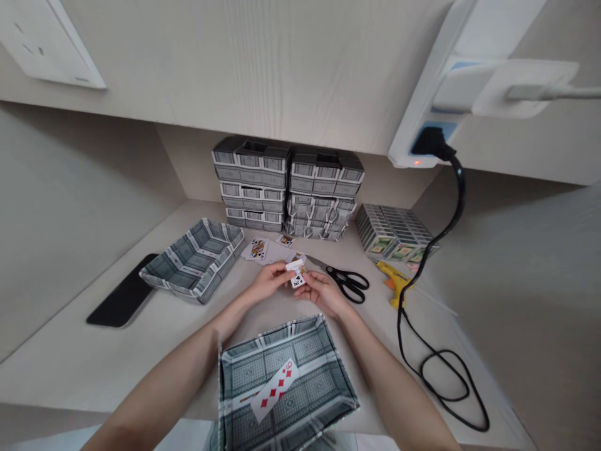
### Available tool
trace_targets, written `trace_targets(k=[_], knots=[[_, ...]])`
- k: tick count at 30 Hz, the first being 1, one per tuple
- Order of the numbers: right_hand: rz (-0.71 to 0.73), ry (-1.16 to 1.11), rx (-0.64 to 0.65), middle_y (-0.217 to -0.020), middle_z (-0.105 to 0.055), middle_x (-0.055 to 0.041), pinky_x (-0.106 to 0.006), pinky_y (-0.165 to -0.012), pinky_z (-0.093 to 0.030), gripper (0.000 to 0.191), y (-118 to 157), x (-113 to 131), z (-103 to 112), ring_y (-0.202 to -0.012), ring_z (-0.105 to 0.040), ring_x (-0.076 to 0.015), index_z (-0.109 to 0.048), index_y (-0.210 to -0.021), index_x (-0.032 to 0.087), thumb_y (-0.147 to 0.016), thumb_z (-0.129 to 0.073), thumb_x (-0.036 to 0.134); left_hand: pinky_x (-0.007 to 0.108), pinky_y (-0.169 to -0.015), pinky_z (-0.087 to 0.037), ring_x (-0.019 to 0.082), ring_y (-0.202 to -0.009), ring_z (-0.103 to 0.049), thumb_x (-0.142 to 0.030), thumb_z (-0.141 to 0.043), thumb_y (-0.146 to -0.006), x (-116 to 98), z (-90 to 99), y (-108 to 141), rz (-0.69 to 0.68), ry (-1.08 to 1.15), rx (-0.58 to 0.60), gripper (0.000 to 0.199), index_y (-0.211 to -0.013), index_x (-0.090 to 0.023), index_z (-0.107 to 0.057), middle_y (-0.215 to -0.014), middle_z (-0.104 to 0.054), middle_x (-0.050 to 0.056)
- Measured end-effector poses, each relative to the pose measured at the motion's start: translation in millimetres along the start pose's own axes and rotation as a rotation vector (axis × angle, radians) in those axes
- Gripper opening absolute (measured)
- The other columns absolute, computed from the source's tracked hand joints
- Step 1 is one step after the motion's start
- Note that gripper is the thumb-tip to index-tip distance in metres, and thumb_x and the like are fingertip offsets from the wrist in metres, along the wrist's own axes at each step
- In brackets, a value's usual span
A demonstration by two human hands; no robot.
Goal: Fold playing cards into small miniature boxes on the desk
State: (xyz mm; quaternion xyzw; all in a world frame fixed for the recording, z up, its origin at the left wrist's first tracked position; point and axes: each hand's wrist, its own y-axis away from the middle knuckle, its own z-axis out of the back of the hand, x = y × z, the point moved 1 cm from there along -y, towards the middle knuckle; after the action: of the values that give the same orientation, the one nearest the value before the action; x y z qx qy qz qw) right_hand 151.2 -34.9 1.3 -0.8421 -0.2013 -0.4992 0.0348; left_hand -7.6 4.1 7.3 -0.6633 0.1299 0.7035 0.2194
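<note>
Between my two hands is a small white playing card (297, 273) marked with a K and a spade. The fingers of my left hand (268, 279) pinch its left side, while my right hand (323, 292) grips its right edge. More playing cards (258, 248) lie face up on the desk just beyond. Black-handled scissors (348, 279) rest right of my right hand. Nearer to me, between my forearms, sits a tray made of grey-backed cards (310, 351). In it lies a cut strip of a diamond card (277, 387).
A second card tray (200, 250) and a black phone (123, 294) are at left. Stacked card-built boxes (253, 178) stand at the back, with packs of cards (394, 232) beside them. A yellow glue gun (397, 282) and a looping black cable (422, 369) occupy the right.
</note>
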Motion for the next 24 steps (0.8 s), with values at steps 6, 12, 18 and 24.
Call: trace_targets(k=[6, 12, 18, 24], knots=[[0.099, 0.268, -0.114, -0.071, -0.065, -0.0028, -0.029, -0.057, -0.050, 0.029, 0.8, -0.3, 3.3, -0.054, -0.060, -0.0132, -0.059, -0.079, 0.016, -0.069, -0.064, 0.042, 0.019, -0.047, -0.037, 0.008, -0.048, -0.047, -0.041, -0.060, -0.071, -0.8, -1.4, 0.7, 0.048, 0.036, -0.068, 0.029, -0.069, -0.012, -0.058, -0.053, -0.052, -0.003], [0.371, 1.055, -0.478, -0.086, -0.065, -0.0048, -0.030, -0.068, -0.046, 0.022, 24.1, 33.7, 36.8, -0.071, -0.058, -0.0168, -0.062, -0.093, 0.019, -0.073, -0.054, 0.021, 0.019, -0.039, -0.040, 0.009, -0.043, -0.052, -0.042, -0.062, -0.067, 3.5, -4.5, -0.4, 0.139, 0.161, -0.169, 0.030, -0.073, -0.015, -0.052, -0.052, -0.056, -0.003], [0.171, 1.595, -0.583, -0.094, -0.060, -0.0073, -0.031, -0.079, -0.041, 0.033, 39.3, 49.6, 70.8, -0.088, -0.054, -0.0194, -0.064, -0.088, 0.018, -0.061, -0.051, 0.005, 0.019, -0.038, -0.041, 0.007, -0.039, -0.048, -0.035, -0.068, -0.061, 11.3, -3.1, -3.6, 0.111, 0.188, -0.249, 0.031, -0.079, -0.014, -0.054, -0.055, -0.056, -0.004], [0.111, 1.668, -0.655, -0.095, -0.056, -0.0102, -0.029, -0.074, -0.041, 0.033, 38.2, 46.4, 74.6, -0.086, -0.055, -0.0194, -0.058, -0.094, 0.014, -0.061, -0.056, 0.008, 0.020, -0.037, -0.042, 0.008, -0.037, -0.047, -0.036, -0.067, -0.062, 10.8, -2.1, -2.7, 0.123, 0.190, -0.311, 0.027, -0.069, -0.013, -0.054, -0.046, -0.051, -0.005]])
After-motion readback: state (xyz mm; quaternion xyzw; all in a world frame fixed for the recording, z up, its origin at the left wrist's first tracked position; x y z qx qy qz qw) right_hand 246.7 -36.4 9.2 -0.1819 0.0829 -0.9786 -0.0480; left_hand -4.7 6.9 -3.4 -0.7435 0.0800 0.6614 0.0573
